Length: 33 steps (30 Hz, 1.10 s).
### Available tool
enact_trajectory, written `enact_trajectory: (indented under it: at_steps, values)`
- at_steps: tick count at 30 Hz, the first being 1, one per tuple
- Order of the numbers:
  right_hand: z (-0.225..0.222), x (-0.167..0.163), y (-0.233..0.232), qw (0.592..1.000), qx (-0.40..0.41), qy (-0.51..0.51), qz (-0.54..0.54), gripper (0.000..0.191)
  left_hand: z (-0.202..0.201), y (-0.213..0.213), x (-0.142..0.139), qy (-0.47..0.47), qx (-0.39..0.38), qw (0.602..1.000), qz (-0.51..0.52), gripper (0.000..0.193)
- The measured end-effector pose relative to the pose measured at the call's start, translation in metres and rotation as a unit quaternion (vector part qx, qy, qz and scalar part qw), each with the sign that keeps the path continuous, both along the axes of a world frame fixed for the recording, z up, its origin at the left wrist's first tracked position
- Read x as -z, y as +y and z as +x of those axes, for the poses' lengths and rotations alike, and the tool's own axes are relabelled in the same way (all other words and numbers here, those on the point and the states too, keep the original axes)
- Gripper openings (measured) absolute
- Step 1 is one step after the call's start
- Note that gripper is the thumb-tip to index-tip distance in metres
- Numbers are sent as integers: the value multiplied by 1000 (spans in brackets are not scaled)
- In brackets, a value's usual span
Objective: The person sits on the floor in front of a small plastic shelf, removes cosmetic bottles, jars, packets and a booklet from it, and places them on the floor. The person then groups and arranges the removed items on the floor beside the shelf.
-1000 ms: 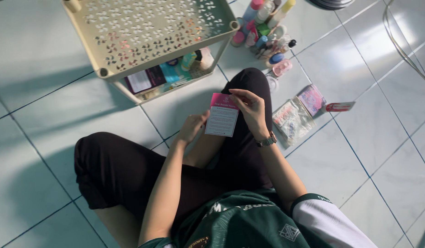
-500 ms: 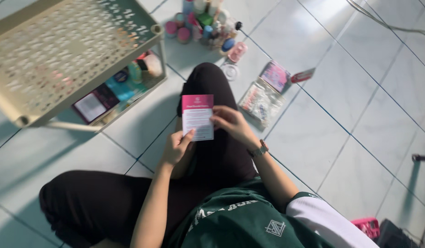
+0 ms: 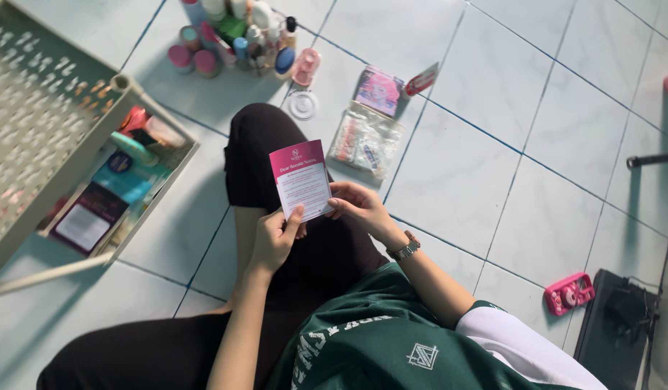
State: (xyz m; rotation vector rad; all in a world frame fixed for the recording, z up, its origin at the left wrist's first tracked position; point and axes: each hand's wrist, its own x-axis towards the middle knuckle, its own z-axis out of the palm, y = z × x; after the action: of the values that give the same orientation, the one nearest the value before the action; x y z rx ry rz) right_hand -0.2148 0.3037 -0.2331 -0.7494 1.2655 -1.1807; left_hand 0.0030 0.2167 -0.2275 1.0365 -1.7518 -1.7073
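Observation:
I sit cross-legged on a tiled floor and hold a small card (image 3: 301,179), white with a pink top band and small print, over my lap. My left hand (image 3: 274,240) grips its lower left edge, thumb on the front. At the lower right corner, my right hand (image 3: 358,207) pinches the card; a metal watch (image 3: 405,248) is on that wrist. Both hands rest above my black trousers.
A beige perforated rack (image 3: 74,144) stands at the left, with tubes and a dark box on its lower shelf. Several small bottles and jars (image 3: 240,36) cluster ahead. A clear pouch (image 3: 365,141), a pink packet (image 3: 381,90), a pink toy-like case (image 3: 569,292) and a black device (image 3: 623,325) lie on the floor.
The view has swung so the rack sits further left and the bottles nearer the middle. The card stays in both hands, now held a little lower and turned slightly.

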Motion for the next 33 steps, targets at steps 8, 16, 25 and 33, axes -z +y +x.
enact_trajectory:
  at_steps: [8,16,25,33]
  values:
    - [-37,29,27,988,152,-16,-36,34,-72,-13,-14,-52,94,986,-124,29]
    - [-87,68,52,956,290,40,-18,33,-164,-8,21,-55,79,982,-165,28]
    - [-132,141,95,901,415,123,20,31,-249,28,97,-110,146,962,-202,52]
    - [-155,170,108,848,445,262,119,35,-237,57,131,-183,341,799,-461,79]
